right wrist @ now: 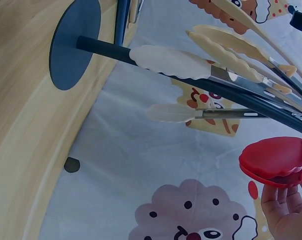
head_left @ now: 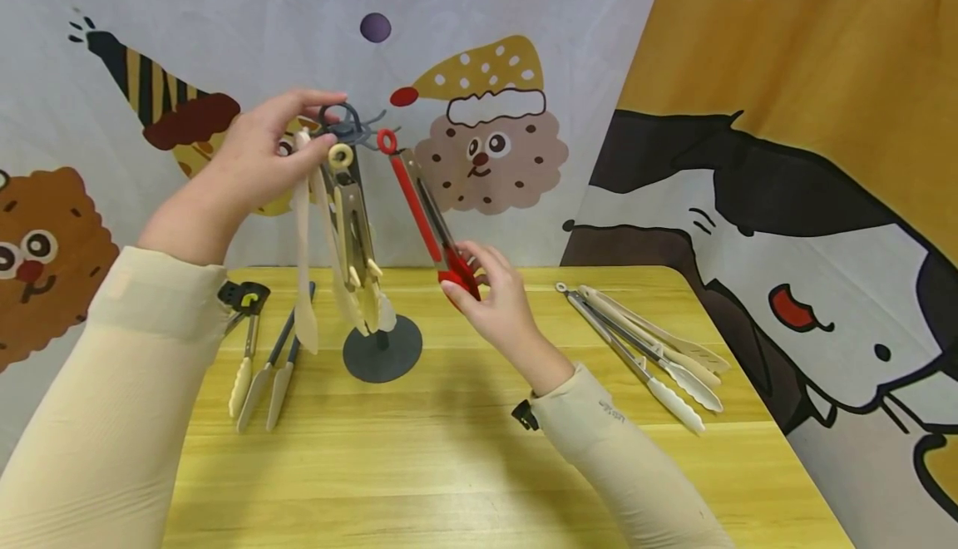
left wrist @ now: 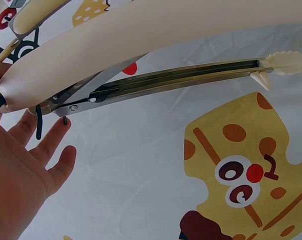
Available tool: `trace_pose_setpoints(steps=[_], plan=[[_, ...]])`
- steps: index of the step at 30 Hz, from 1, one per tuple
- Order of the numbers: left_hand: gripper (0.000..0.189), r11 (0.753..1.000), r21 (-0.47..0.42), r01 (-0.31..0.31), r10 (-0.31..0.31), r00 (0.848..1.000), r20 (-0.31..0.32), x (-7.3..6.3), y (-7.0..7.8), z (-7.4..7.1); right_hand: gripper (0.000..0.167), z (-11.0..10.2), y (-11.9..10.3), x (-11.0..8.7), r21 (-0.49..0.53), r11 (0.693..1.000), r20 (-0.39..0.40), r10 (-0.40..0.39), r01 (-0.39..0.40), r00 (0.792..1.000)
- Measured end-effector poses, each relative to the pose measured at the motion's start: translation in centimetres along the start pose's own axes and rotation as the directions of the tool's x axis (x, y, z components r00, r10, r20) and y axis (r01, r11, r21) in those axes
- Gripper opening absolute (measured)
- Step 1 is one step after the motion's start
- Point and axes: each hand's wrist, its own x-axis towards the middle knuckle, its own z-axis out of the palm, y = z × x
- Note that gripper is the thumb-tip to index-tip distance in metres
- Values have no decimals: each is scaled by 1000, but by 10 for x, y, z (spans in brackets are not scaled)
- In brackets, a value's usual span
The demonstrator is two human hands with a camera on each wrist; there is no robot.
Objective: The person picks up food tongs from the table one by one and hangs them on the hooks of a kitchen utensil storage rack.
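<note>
My left hand holds the top of a dark hook rack, thumb and fingers about its upper ring. In the left wrist view, the other fingers of this hand spread beside the hooks. Several cream-headed tongs and a pale utensil hang from the rack. With my right hand I grip red tongs by their red scalloped heads, tilted with the ring end up. That red ring is close to a hook tip; whether it is on the hook I cannot tell.
On the table's left lie tongs with a cream head and blue-handled tongs. Several tongs lie together at the right. A cartoon-printed cloth hangs behind the wooden table.
</note>
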Motion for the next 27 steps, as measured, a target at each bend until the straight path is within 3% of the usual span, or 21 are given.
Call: trace_pose_setpoints(steps=[27], plan=[[48,1000,-31,5,-4,1000,3,-1,0,1,44,12,2,2,-35,999,29,-16,17,999]])
